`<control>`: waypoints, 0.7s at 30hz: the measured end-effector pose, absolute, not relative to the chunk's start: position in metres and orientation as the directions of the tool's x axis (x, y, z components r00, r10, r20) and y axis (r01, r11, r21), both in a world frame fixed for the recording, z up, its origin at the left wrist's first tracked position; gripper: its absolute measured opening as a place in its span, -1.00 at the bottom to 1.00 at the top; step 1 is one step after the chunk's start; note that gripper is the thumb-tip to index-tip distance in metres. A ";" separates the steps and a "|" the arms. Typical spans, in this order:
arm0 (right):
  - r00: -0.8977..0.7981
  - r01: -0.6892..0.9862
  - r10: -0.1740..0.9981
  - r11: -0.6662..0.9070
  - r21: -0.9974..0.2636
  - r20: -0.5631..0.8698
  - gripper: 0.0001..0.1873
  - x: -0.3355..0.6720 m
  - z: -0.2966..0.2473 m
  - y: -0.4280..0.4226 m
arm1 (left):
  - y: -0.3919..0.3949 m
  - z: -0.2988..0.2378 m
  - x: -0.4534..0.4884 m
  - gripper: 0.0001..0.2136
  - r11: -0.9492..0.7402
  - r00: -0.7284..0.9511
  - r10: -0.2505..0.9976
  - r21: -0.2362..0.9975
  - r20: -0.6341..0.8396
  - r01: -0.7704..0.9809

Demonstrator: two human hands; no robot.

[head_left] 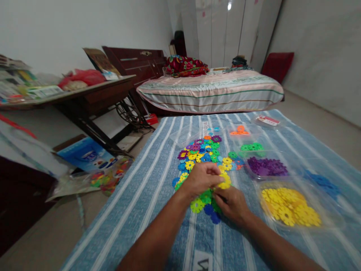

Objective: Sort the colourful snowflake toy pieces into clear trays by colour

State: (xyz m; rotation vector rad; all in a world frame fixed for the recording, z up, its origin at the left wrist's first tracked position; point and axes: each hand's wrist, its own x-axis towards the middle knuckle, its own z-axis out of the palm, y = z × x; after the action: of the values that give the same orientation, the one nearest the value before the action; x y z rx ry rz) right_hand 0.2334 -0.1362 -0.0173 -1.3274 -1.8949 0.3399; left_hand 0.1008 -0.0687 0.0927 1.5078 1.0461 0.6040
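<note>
My left hand (202, 177) pinches a yellow snowflake disc (225, 182) between thumb and fingers, above a heap of mixed discs. My right hand (232, 205) is just below it, fingers curled and closed, close to the yellow disc; what they hold, if anything, is hidden. Under and around both hands lie loose notched discs: a light green disc (197, 205), a dark blue disc (215, 218), a yellow disc (190, 165) and a purple disc (216, 139) among several others. Part of the heap is covered by my hands.
At the right, clear containers hold yellow discs (287, 207), purple discs (266, 166), green discs (252, 147), orange discs (240, 130) and blue discs (324, 183). A clear lid (183, 135) lies beyond the heap on the striped cloth (146, 180). A bed (211, 90) stands behind.
</note>
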 end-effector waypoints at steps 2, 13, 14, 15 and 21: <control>-0.125 0.662 0.893 0.399 -0.634 0.432 -0.72 0.233 -0.020 -0.137 | -0.081 0.101 0.123 -0.80 0.030 0.561 0.818 0.984 -0.126 0.177; -0.168 0.680 0.884 0.424 -0.597 0.437 -0.68 0.234 -0.014 -0.138 | -0.067 0.069 0.047 -0.87 -0.043 0.105 0.994 0.904 -0.002 0.426; -0.169 0.680 0.885 0.423 -0.599 0.434 -0.69 0.234 -0.015 -0.139 | -0.066 0.066 0.034 -0.86 -0.014 0.046 0.999 0.890 -0.008 0.456; -0.170 0.678 0.886 0.422 -0.601 0.431 -0.68 0.234 -0.016 -0.139 | -0.066 0.063 0.022 -0.85 0.015 -0.003 1.000 0.873 -0.015 0.488; -0.151 0.669 0.891 0.412 -0.619 0.429 -0.68 0.235 -0.021 -0.140 | -0.076 0.049 -0.013 -0.85 0.050 -0.089 0.996 0.773 0.009 0.633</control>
State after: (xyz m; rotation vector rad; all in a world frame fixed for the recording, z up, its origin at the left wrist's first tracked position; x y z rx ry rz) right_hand 0.2350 -0.1396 -0.0207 -1.3310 -1.8952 0.3637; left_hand -0.0126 -0.0757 0.0490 1.6353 1.7808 0.8510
